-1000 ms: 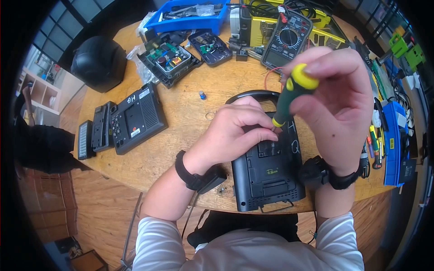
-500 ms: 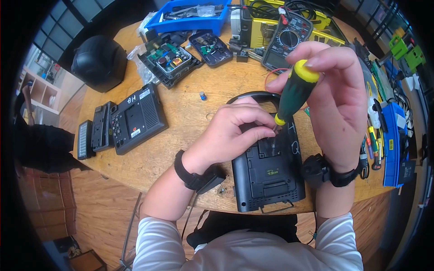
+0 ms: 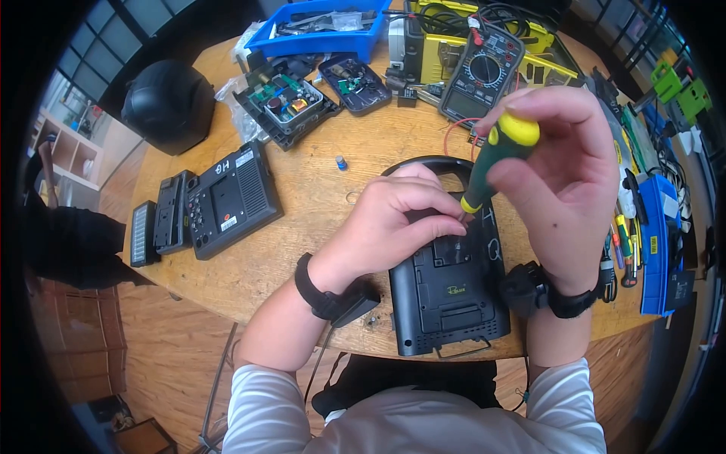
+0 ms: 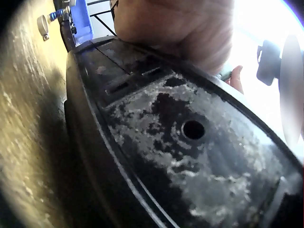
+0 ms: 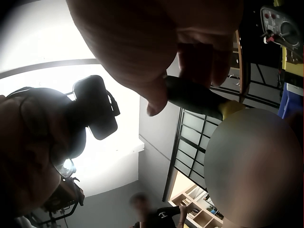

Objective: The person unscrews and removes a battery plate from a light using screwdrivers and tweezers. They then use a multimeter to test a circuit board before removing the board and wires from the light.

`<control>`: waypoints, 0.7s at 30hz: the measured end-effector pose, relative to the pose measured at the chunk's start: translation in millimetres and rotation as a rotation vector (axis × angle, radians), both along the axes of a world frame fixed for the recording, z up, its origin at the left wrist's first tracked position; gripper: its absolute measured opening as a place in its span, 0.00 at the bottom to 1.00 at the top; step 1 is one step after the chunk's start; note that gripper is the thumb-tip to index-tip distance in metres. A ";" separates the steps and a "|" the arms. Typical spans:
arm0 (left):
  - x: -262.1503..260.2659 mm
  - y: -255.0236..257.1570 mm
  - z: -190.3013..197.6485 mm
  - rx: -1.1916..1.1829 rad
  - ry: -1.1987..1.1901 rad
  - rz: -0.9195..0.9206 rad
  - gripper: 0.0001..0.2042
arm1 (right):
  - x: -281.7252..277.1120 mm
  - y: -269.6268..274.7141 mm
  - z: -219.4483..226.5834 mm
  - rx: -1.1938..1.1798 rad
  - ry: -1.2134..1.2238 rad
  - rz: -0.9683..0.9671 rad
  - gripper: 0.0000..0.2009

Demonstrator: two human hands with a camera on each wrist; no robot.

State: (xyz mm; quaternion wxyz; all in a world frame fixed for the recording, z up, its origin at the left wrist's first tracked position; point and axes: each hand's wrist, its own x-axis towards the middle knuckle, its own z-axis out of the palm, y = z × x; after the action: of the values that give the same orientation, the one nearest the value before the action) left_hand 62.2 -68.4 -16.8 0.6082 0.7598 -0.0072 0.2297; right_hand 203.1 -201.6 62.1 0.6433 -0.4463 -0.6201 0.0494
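A green and yellow screwdriver [image 3: 488, 166] stands tilted, tip down, over a black device [image 3: 452, 303] lying on the wooden table. The right hand [image 3: 567, 166] holds its handle near the top between thumb and fingers. At the lower end of the screwdriver, the left hand [image 3: 401, 216] pinches with thumb and forefinger, its palm over the device's upper part. The tip is hidden by those fingers. In the left wrist view the left hand [image 4: 175, 28] rests over the scuffed black casing [image 4: 209, 161]. The screwdriver [image 5: 194, 97] also shows in the right hand [image 5: 156, 42] in the right wrist view.
Left of the hands lies another black device [image 3: 234, 200]. Behind are an opened circuit-board case [image 3: 287, 102], a blue tray [image 3: 318, 34] and a multimeter [image 3: 481, 72]. A small blue part [image 3: 341, 163] stands mid-table. Tools and a blue bin [image 3: 656, 250] line the right edge.
The right hand's fingers have shifted around the screwdriver handle, spreading at half a second ago and now closer round it. The left hand has stayed nearly in place on the device.
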 end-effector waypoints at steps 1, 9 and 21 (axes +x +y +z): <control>0.4 1.1 -0.8 0.000 0.000 0.000 0.06 | -6.9 -4.0 7.0 -0.070 0.132 0.026 0.17; 1.4 2.7 -0.1 0.078 -0.036 0.005 0.08 | 1.6 -4.5 1.3 -0.088 -0.077 -0.050 0.16; 1.3 0.0 -0.9 -0.009 -0.050 0.029 0.06 | -7.4 -2.9 4.4 -0.138 0.116 0.010 0.22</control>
State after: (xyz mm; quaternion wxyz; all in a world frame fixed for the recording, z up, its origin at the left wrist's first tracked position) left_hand 63.5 -68.4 -17.7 0.6077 0.7512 -0.0104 0.2574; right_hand 195.8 -204.5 66.5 0.6457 -0.4828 -0.5791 0.1213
